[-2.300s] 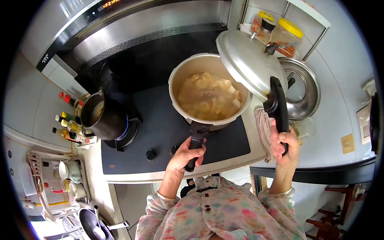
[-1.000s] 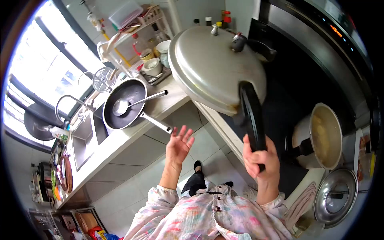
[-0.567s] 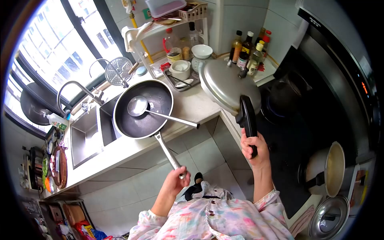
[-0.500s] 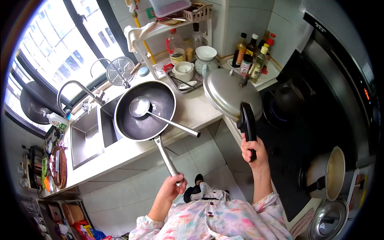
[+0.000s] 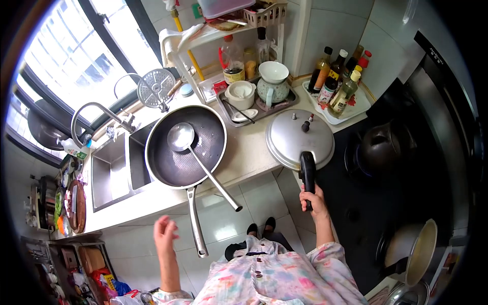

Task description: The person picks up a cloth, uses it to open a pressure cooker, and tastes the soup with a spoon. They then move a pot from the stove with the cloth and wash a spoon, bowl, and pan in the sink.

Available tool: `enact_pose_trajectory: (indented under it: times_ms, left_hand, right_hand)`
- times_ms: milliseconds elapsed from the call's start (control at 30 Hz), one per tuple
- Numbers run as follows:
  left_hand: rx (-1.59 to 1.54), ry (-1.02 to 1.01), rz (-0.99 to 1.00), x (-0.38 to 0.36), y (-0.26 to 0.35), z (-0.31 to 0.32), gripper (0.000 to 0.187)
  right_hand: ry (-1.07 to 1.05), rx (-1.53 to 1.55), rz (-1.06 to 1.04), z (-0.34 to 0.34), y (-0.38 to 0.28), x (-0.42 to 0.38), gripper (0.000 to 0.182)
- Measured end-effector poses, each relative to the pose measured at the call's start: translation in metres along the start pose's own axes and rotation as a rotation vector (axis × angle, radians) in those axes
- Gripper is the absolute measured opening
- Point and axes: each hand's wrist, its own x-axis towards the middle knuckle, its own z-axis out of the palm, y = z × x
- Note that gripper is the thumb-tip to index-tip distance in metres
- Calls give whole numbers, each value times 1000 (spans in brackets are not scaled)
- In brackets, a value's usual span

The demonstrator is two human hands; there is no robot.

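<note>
My right hand is wrapped around the black handle of a silver pressure cooker. Its domed lid faces up at the counter's corner beside the stove; what lies beneath the lid is hidden. My left hand hovers above the floor, empty, with its fingers loosely curled and apart. It is just left of the metal handle of a dark frying pan. That pan sits on the counter and partly over the sink, its handle jutting past the edge. A metal ladle lies in it, the shaft resting across the rim.
A double sink is at the left. Behind the pan, a tray carries a white pot and a bowl-topped jug. Several bottles stand on a white tray. On the stove are a dark pot over a flame and a light-coloured pan.
My left hand has let go of the frying pan's handle and moved left. The pressure cooker, tilted before, now sits level, closer to me, with my right hand still on its handle.
</note>
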Motion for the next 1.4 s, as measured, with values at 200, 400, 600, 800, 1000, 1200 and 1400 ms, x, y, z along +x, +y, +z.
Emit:
enact_pose_trajectory:
  times_ms: [200, 400, 600, 800, 1000, 1200, 1400]
  left_hand:
    - [44, -308, 280, 79, 115, 145, 26]
    - [-14, -338, 180, 213, 113, 334, 57]
    - [-112, -214, 69, 269, 115, 391, 47]
    - [237, 136, 336, 295, 119, 383, 22]
    - [254, 124, 372, 320, 115, 372, 23]
    - [107, -53, 503, 311, 114, 377, 21]
    - [-87, -74, 289, 308, 120, 374, 17]
  right_hand:
    - [123, -185, 68, -24, 6, 26, 31]
    - [290, -738, -324, -40, 32, 20, 52]
    - [413, -774, -402, -48, 12, -22, 49]
    - [449, -788, -326, -37, 15, -36, 37]
    - [487, -861, -422, -25, 29, -20, 32]
    - [498, -904, -407, -24, 27, -18, 32]
    - [521, -939, -407, -24, 31, -19, 32]
